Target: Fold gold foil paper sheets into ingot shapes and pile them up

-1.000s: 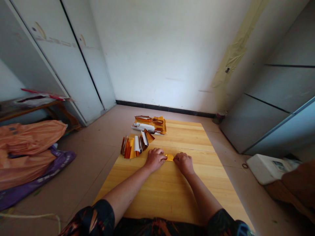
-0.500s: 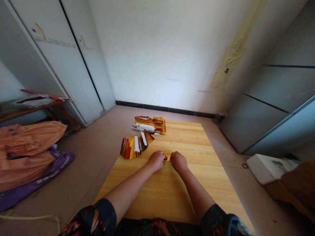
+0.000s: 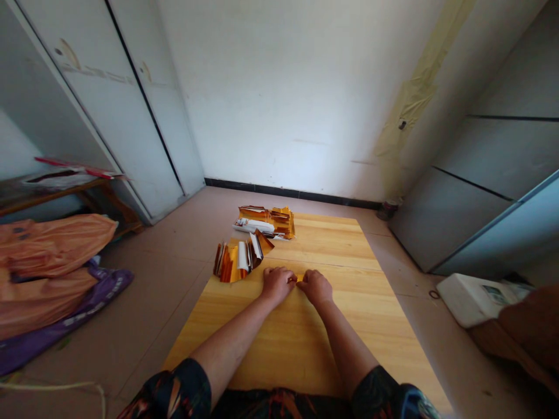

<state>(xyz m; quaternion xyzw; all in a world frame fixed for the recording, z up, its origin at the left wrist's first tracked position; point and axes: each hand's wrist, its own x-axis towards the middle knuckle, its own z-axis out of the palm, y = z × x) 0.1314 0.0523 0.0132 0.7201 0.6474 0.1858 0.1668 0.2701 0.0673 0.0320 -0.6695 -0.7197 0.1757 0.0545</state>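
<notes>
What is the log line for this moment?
left hand: on small gold foil-like piece, left end | right hand: on right end | surface: yellow wooden table

A small piece of shiny gold foil paper was pinched between the left hand and right hand at the wooden tabletop, mostly hidden, only a short bright strip showing.

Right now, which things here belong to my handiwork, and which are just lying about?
Seem to belong:
small gold foil-like piece between left hand and right hand
nearer gold-and-white paper stack
farther gold-and-white paper stack
yellow wooden tabletop

Seem just lying about:
crumpled orange sheeting
purple printed sack
white boxy container
</notes>
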